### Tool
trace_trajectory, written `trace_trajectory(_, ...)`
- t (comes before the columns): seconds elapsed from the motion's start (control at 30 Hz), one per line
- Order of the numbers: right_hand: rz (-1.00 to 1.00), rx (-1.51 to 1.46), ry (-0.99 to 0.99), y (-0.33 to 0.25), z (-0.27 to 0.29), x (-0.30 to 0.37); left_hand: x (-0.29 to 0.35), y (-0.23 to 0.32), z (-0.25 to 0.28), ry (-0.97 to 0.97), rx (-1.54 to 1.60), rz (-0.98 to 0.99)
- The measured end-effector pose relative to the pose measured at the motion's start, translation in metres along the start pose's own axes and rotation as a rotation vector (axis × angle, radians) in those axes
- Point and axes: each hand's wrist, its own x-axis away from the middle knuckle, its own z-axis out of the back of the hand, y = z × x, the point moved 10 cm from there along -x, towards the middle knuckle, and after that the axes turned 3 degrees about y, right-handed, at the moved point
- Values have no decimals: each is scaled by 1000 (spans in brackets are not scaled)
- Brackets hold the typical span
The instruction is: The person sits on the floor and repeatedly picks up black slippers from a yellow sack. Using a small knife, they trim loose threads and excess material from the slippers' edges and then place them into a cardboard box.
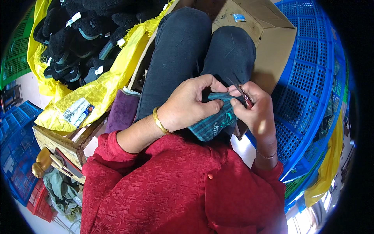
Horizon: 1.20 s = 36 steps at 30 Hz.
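A dark green plaid fabric piece [208,126] with pale lettering is held up over my lap; its full shape is partly hidden by my fingers. My left hand [187,103] is closed on its upper edge, thumb on the near side. Opposite, my right hand [255,107] pinches the same edge with thumb and forefinger. Small dark scissors [244,94] are also tucked in my right hand, blades pointing up and away toward my knee. The fingertips of both hands are close together at the edge.
Beyond my knees stands an open cardboard box [277,50] with a small blue packet [239,18] in it. A yellow sack [117,80] of black fleecy slippers [89,29] is at the left, near a wooden frame [58,144]. Blue plastic baskets [307,74] rise at the right.
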Motion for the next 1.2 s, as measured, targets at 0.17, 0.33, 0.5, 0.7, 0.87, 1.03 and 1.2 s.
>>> trace_trajectory(0.17, -71, -174, -53, 7, -5, -1, -1, 4, 2, 32, -4, -8)
trace_trajectory(0.33, -22, -208, -27, 8, -7, -2, -7, 1, 4, 90, -156, 10)
trace_trajectory(0.5, -62, -180, -46, 11, -5, -1, -8, -5, 4, 57, -91, 35)
trace_trajectory(0.7, -110, -381, -10, 32, 9, 17, -2, 1, 16, -27, 154, 46)
trace_trajectory(0.87, -113, -586, -74, 48, -12, 31, 6, 9, 29, -72, 282, 3)
trace_trajectory(1.03, 83, -531, 60, 9, -15, 33, 24, 46, 34, -69, -59, -121)
trace_trajectory(1.2, 248, -457, 102, -30, -10, 30, 32, 70, 27, -53, -213, -104)
